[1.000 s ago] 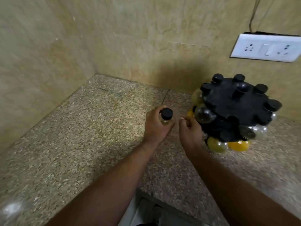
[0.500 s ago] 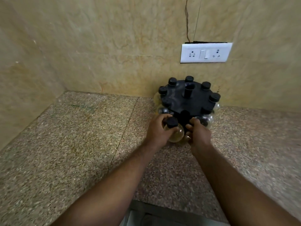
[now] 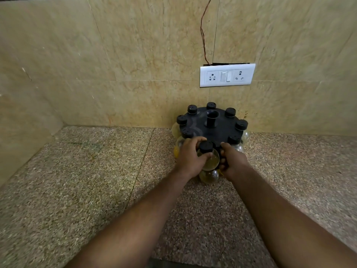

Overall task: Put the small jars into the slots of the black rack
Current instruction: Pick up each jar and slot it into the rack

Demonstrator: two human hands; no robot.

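A round black rack with a central post stands on the speckled counter against the back wall. Several small round glass jars with black caps hang in slots around its rim, and more jars show on a lower tier. At the rack's near edge my left hand grips a clear small jar with a black cap, its neck right at the rim. My right hand holds the rack's near edge beside that jar, fingers curled. Another jar sits just below, partly hidden by my hands.
The granite counter runs left to a side wall and back to a tiled wall. A white socket and switch plate is fixed on the wall above the rack, with a thin wire rising from it. The counter's front edge lies below my forearms.
My left hand carried the jar from mid-counter to the rack's near rim. My right hand moved onto the rack's edge. The view swung so the rack is now centred.
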